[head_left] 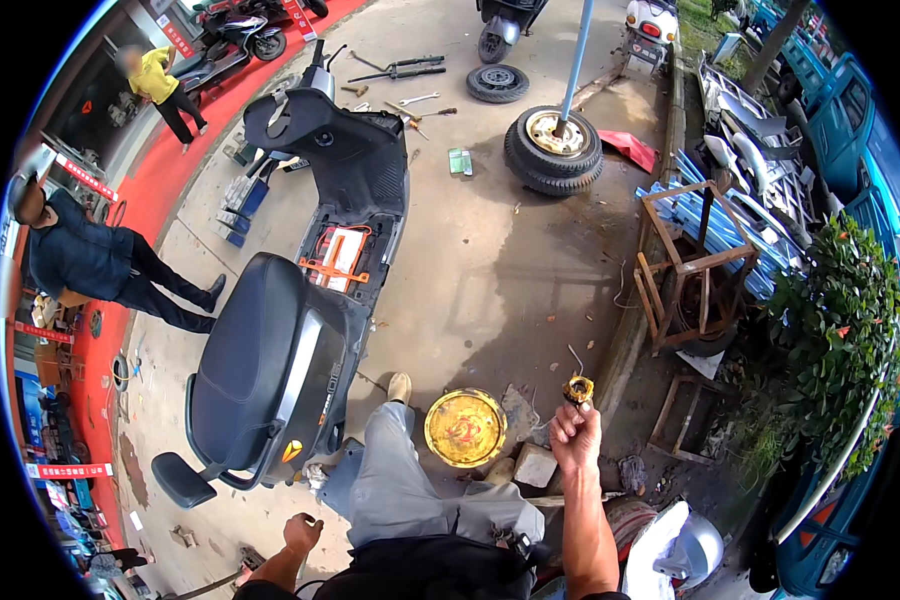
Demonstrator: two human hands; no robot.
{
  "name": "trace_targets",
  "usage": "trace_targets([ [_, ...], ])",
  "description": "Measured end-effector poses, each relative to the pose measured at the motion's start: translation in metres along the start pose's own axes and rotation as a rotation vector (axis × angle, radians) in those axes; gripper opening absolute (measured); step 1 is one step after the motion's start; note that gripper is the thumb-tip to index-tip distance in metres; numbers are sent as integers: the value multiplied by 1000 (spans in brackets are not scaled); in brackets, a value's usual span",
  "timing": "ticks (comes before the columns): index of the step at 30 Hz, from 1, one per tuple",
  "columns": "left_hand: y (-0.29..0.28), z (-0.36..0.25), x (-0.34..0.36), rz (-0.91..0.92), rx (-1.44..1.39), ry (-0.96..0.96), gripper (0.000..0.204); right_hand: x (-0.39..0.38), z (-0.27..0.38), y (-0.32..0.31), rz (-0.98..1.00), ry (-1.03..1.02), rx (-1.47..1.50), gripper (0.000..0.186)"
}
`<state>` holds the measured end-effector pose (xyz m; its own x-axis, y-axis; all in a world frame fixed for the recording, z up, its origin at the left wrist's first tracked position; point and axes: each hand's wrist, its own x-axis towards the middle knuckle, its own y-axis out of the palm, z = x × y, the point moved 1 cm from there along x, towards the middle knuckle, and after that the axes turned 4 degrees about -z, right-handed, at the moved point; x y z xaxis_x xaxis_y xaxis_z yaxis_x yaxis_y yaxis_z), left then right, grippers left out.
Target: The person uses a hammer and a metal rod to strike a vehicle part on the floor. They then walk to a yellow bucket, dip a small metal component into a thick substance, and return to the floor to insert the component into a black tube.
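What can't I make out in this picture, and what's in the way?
All in the head view:
- Small greasy part: too small to identify; the right hand covers its lower edge.
- Left hand: its palm is turned away, so I can't tell whether it holds anything.
- Scooter: its far side is hidden by its own body and seat.
- Blue vehicle, upper right: cut off by the dark fisheye rim.

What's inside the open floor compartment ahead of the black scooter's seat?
A white-and-orange block with an orange strip across it. The block's underside and anything beneath it are covered and cannot be seen.
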<state>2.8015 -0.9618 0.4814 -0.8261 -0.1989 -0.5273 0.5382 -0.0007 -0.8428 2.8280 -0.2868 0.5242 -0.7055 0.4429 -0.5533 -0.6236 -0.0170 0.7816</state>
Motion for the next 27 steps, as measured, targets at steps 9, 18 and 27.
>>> trace_targets([
  [9, 38, -112, 102, 190, -238, -42, 53, 144, -16, 143, -24, -20, -111, 23],
  [18, -67, -221, 235, 227, -261, 30, 59, 304, -34, 320, -35, -23, -171, 21],
  [27, -147, -319, 292, 124, -369, -122, 45, 452, -12, 435, -1, 56, -179, 21],
])
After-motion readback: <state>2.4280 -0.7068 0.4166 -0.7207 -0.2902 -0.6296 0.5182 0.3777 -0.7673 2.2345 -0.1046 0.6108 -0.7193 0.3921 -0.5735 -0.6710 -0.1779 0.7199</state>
